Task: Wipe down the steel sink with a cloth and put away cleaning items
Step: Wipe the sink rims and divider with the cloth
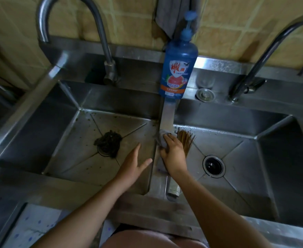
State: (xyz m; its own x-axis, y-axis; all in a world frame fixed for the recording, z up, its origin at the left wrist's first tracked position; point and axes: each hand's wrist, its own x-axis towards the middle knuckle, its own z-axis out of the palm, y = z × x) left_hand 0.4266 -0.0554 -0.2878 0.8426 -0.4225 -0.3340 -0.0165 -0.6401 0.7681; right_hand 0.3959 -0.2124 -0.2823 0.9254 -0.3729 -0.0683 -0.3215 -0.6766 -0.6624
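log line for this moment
phase: wiping | right hand: holds cloth on sink divider | left hand: open above left basin | soap bottle: upright at divider's back end

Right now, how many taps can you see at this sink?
2. The left tap stands behind the left basin; the right tap stands behind the right basin, its spout end near the picture's edge. Others may lie out of view.

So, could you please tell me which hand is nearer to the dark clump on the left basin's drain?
Left. The left hand hovers open over the left basin, just right of the dark clump; the right hand grips a cloth on the divider, farther off.
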